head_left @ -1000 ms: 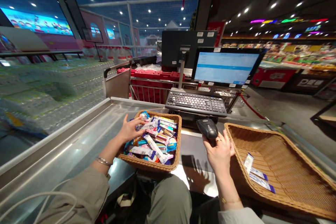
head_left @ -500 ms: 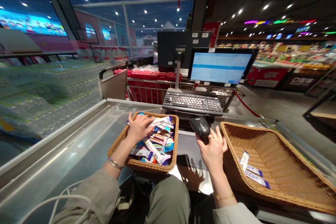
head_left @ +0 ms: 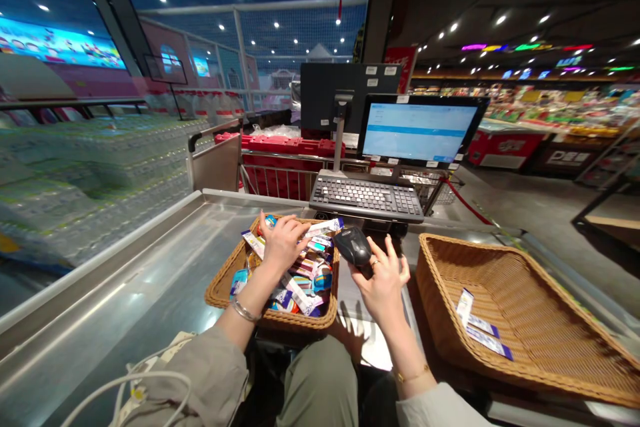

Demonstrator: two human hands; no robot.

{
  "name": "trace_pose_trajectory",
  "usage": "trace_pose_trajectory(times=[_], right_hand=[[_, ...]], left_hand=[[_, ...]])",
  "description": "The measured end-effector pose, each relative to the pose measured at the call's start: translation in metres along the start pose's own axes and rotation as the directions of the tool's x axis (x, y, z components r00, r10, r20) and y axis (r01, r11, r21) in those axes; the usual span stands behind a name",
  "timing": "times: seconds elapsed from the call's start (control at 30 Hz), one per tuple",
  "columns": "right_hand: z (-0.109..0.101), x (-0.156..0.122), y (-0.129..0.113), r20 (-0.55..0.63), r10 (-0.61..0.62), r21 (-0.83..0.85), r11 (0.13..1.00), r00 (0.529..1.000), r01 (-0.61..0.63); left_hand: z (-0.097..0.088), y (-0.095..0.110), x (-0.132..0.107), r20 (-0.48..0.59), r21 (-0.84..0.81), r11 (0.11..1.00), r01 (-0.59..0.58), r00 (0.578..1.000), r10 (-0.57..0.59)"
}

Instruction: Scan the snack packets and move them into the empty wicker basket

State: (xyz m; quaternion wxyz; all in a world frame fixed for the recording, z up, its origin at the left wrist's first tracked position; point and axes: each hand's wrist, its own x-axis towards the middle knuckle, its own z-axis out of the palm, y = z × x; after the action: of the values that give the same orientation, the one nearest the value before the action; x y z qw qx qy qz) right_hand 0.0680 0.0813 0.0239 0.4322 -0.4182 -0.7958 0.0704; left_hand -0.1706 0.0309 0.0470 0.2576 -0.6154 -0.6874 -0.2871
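Observation:
My left hand [head_left: 284,241] is over the wicker basket [head_left: 223,290] in front of me, its fingers closed on the end of a slim white-and-purple snack bar [head_left: 325,227]. Beneath that hand the basket holds several more wrapped snacks in white, blue and pink. A black handheld barcode scanner [head_left: 353,245] is gripped in my right hand [head_left: 384,280], its head close to the basket's right rim and the bar's far end. The scanner's handle is mostly hidden by my fingers.
At right stands a larger wicker basket [head_left: 540,293] with a few white-and-purple bars [head_left: 487,340] inside. Behind are a keyboard [head_left: 367,195] and a lit monitor [head_left: 420,130]. The metal counter [head_left: 165,280] has a raised left edge. A white cable [head_left: 150,377] loops near my left sleeve.
My left hand has moved right, carrying the snack bar toward the basket's right rim. My right hand has brought the scanner left, closer to the bar.

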Motion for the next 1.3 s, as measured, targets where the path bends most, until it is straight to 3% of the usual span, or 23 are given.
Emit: trace_pose_trajectory(times=[0.63,1.3], right_hand=[[0.0,-0.002,0.003,-0.008,-0.004,-0.019,1.0,1.0,0.004],[-0.005,-0.005,0.009,0.017,0.007,-0.008,1.0,1.0,-0.006]], left_hand=[[0.012,0.017,0.007,-0.018,-0.01,1.0,-0.006,1.0,0.005],[0.006,0.031,0.016,-0.018,-0.019,1.0,0.017,1.0,-0.017]])
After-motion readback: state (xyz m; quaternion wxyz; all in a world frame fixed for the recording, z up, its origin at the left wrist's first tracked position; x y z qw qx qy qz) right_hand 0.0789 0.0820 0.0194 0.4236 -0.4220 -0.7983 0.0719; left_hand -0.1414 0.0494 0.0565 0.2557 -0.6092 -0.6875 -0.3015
